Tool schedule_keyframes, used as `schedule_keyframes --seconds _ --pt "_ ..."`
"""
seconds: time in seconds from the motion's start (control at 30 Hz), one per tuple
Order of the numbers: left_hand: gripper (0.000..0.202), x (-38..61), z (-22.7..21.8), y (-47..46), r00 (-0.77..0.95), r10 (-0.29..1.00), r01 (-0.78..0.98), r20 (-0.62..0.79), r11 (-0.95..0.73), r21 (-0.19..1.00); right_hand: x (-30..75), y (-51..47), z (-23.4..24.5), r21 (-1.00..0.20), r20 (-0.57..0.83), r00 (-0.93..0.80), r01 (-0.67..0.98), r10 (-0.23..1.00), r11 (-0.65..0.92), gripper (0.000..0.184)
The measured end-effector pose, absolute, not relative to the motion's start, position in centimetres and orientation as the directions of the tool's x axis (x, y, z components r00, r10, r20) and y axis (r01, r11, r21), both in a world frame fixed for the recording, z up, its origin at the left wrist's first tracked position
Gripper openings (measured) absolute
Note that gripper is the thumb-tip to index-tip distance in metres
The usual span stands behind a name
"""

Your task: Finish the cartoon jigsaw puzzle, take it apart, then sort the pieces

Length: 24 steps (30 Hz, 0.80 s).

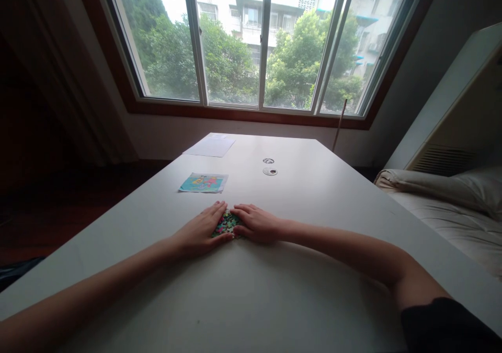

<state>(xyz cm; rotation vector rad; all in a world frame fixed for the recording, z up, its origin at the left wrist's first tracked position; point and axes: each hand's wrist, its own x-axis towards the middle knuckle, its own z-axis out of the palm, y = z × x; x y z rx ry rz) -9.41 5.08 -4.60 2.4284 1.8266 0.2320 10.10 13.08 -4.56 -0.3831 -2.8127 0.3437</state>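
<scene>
A small heap of colourful jigsaw puzzle pieces (226, 224), mostly green with some pink and yellow, lies on the white table (243, 295). My left hand (204, 228) rests against the heap's left side, fingers stretched forward and thumb along the near edge. On the other side, my right hand (254, 223) curves around the pieces with its fingers extended and slightly bent. Both palms face inward and touch the heap, and part of it is hidden beneath the fingers. Neither hand grips a piece that I can make out.
Beyond my left hand lies a colourful picture sheet (204, 182), with a pale paper sheet (210, 146) farther back. Two round flat items (270, 171) sit past my right hand. A padded beige seat (443, 201) stands right of the table, and a window (259, 44) is behind it.
</scene>
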Motion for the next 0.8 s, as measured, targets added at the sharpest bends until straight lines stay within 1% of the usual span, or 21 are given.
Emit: schedule_keyframes --seconds 0.1,0.43,0.57,0.7,0.77,0.8 --pt "0.077 -7.7 -4.8 5.7 0.295 0.953 0.942 0.072 -0.302 0.148 11.9 12.8 -4.4 -0.297 0.221 -0.914 0.269 0.340 0.916 0.053" --pt "0.061 -2.5 -5.2 6.7 0.303 0.946 0.928 0.116 -0.320 0.190 17.2 11.5 -4.1 -0.340 0.190 -0.880 0.357 0.436 0.870 0.048" --pt "0.062 -1.6 -5.2 6.4 0.321 0.940 0.916 0.118 -0.340 0.213 17.6 11.3 -4.2 -0.356 0.199 -0.856 0.391 0.477 0.849 0.045" --pt "0.062 -2.2 -4.1 7.1 0.317 0.936 0.902 0.154 -0.348 0.257 17.5 11.3 -4.2 -0.358 0.202 -0.853 0.394 0.482 0.846 0.042" --pt "0.060 -3.2 -3.3 8.3 0.265 0.944 0.925 0.196 -0.306 0.224 17.4 11.3 -4.1 -0.363 0.212 -0.852 0.386 0.479 0.848 0.041" --pt "0.059 -3.9 -2.9 9.1 0.232 0.945 0.947 0.232 -0.274 0.170 17.4 11.3 -4.0 -0.373 0.219 -0.849 0.382 0.480 0.846 0.040"
